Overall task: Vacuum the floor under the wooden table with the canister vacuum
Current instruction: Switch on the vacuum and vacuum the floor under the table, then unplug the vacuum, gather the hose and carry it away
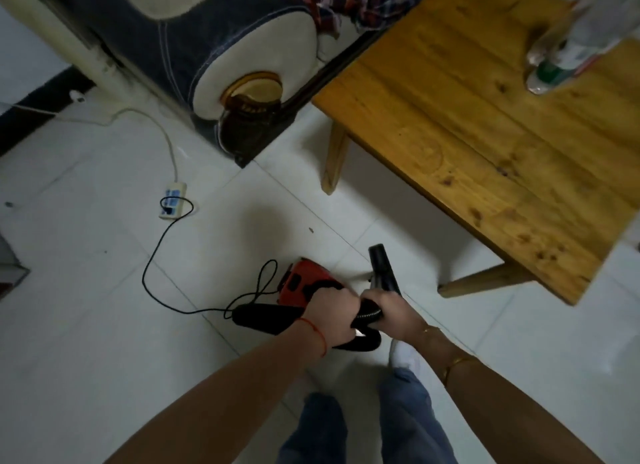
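Left hand (327,316) grips the red vacuum (304,283) by its handle; right hand (398,311) is closed round the hose (367,313). The nozzle (381,266) points to 12 o'clock. The wooden counter (485,124) lies at 1 o'clock from the right hand, which is nearer.

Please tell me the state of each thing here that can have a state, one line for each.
Vacuum: held up by left hand.
Hose: gripped by right hand.
Nozzle: outside the table.
Cord: plugged into power strip.
Bottles: upright, blurred.
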Tool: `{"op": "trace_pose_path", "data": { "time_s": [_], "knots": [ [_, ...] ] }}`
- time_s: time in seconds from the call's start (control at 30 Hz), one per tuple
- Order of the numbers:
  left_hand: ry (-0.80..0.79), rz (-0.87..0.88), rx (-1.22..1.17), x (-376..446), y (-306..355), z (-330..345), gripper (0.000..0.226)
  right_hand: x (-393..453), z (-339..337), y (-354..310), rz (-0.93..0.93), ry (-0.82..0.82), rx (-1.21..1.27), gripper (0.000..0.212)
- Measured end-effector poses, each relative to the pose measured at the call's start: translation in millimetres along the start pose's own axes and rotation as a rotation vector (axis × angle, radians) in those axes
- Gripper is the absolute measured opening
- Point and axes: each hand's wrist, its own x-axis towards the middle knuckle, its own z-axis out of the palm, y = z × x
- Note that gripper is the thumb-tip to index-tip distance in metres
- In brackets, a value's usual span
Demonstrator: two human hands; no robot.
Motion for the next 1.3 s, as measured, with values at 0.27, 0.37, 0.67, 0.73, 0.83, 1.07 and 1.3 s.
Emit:
{"op": "trace_pose_path", "data": {
  "time_s": [0.27,0.37,0.67,0.73,0.83,1.07,1.3],
  "knots": [
    [0.065,0.240,0.191,-9,23,-1,0.029,-60,27,-3,0.228,0.210,0.211,0.046],
    [0.089,0.296,0.245,-10,29,-1,0.027,-74,39,2,0.312,0.272,0.263,0.037],
    [0.308,0.408,0.393,-36,33,8,0.033,-110,72,-12,0.401,0.469,0.413,0.024],
    [0.364,0.411,0.411,-45,33,16,0.034,-116,81,-16,0.407,0.497,0.436,0.024],
    [0.406,0.393,0.387,-57,32,22,0.035,-123,93,-20,0.417,0.537,0.449,0.024],
    [0.493,0.272,0.267,-72,-1,24,0.033,-128,107,-24,0.473,0.617,0.512,0.026],
    [0.381,0.009,-0.078,-62,-71,12,0.015,-122,103,-27,0.536,0.728,0.603,0.028]
  ]
}}
